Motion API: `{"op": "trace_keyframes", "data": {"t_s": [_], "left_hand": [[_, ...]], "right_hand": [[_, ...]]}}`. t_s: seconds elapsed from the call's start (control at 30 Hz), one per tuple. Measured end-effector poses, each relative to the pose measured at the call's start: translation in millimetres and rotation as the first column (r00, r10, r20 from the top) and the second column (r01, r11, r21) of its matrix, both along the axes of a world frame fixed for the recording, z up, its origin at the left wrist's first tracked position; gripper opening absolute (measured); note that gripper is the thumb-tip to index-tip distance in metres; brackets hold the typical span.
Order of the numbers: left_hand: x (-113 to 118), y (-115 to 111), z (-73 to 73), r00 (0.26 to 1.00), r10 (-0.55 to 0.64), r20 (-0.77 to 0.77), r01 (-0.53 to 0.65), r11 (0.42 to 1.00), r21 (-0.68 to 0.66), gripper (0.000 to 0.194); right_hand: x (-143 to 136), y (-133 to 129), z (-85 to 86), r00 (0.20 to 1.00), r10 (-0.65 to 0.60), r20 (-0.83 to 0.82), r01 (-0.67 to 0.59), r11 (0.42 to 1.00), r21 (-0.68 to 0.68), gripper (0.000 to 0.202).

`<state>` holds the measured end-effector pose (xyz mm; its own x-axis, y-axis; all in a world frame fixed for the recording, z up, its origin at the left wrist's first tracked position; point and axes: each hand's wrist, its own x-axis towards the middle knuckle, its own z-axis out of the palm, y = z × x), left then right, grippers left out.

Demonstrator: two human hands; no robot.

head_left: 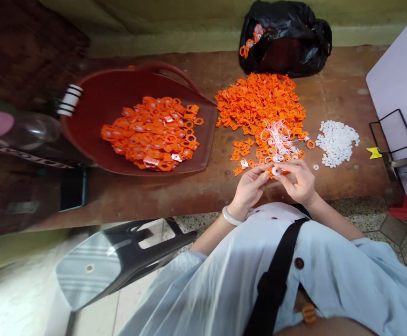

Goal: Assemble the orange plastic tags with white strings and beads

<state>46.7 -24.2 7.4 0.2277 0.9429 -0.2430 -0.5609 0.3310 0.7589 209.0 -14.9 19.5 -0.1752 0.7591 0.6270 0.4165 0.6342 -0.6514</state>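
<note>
White disc [276,171] against orange piece [284,172].
Left hand [253,185] and right hand [299,180] pinch the orange piece, fingers narrow; disc lies at two o'clock from the left, nine from the right.

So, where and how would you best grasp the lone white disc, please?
Probably pinch the lone white disc by opposite edges, coming from above: it is small and round, apart from the white pile, with tabletop showing around it.
</note>
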Motion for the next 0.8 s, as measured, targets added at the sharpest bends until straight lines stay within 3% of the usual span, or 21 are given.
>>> {"op": "trace_keyframes", "data": {"t_s": [0.2, 0.57, 0.8], "left_hand": [[-0.3, -0.8, 2.2, 1.000, -0.024, 0.006, 0.024, 1.000, -0.009, 0.039], [-0.2, -2.8, 1.1, 1.000, -0.026, -0.014, 0.026, 1.000, 0.005, 0.040], [-0.7, -3.1, 6.5, 1.000, -0.020, -0.014, 0.021, 0.999, 0.030, 0.039]], "right_hand": [[1.1, 1.0, 6.5, 0.995, 0.020, 0.093, -0.018, 1.000, -0.014, 0.026], [-1.6, -3.9, 12.2, 0.994, 0.095, -0.061, -0.098, 0.994, -0.054, 0.026], [-3.5, -4.3, 15.1, 0.998, 0.050, -0.043, -0.049, 0.999, 0.015, 0.026]]}}
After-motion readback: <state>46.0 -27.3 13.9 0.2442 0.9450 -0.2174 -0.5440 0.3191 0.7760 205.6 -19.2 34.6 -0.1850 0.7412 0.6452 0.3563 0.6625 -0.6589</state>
